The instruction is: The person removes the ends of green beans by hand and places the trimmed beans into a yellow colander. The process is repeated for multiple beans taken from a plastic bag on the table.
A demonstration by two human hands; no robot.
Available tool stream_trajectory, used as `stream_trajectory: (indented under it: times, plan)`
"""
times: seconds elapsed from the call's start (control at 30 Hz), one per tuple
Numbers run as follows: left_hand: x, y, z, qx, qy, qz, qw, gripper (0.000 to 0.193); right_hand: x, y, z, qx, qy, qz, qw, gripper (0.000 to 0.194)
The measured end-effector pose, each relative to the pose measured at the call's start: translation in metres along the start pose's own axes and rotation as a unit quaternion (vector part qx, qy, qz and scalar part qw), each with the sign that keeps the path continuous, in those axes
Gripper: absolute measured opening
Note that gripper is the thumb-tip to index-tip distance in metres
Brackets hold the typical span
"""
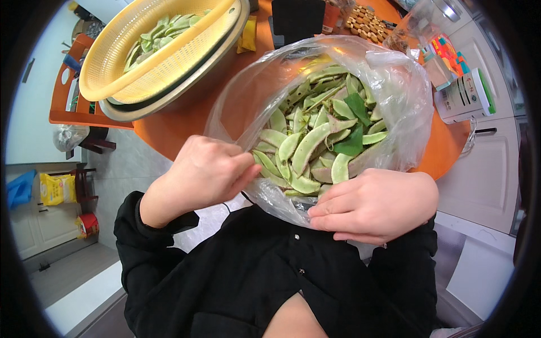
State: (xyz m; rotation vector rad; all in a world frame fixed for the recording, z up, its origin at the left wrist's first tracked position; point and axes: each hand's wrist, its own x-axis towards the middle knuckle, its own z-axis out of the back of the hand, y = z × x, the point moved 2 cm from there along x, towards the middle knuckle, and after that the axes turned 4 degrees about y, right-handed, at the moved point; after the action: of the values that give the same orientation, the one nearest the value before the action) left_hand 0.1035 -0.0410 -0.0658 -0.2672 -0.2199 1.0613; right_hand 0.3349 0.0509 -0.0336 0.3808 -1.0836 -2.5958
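A clear plastic bag (401,97) stands wide-mouthed in front of me, filled with flat green hyacinth bean pods (312,145), some tinged purple. Two dark green leaves (353,141) lie among the pods. At the bag's left rim, my left hand (211,171) pinches the plastic, its fingertips beside the pods. My right hand (374,205) holds the front rim, fingers bent over the plastic; its thumb is hidden. Farther left, a yellow plastic colander (101,72) holds more pods (162,36) and rests in a metal basin (169,105).
The round orange table (169,131) carries a black panel-like object (298,21), a wooden bead mat (365,23) and a yellow packet (248,36). A white tub (460,97) with a green lid stands at the right edge. An orange chair (57,101) is at left.
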Motion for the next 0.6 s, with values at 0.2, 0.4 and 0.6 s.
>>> stream_trajectory:
  times: [0.2,0.4,0.6]
  plan:
    - [0.009,-0.003,0.005,-0.038,0.013,0.054,0.998,0.032,-0.010,0.008,-0.012,-0.050,-0.063,-0.003,0.997,0.026]
    - [0.038,-0.007,-0.006,-0.086,-0.045,-0.003,0.995,0.042,-0.015,0.014,-0.011,-0.080,-0.112,-0.006,0.990,0.025]
    - [0.051,-0.004,0.003,-0.242,-0.055,0.017,0.969,0.041,-0.012,0.016,0.020,-0.078,-0.317,-0.086,0.941,0.023]
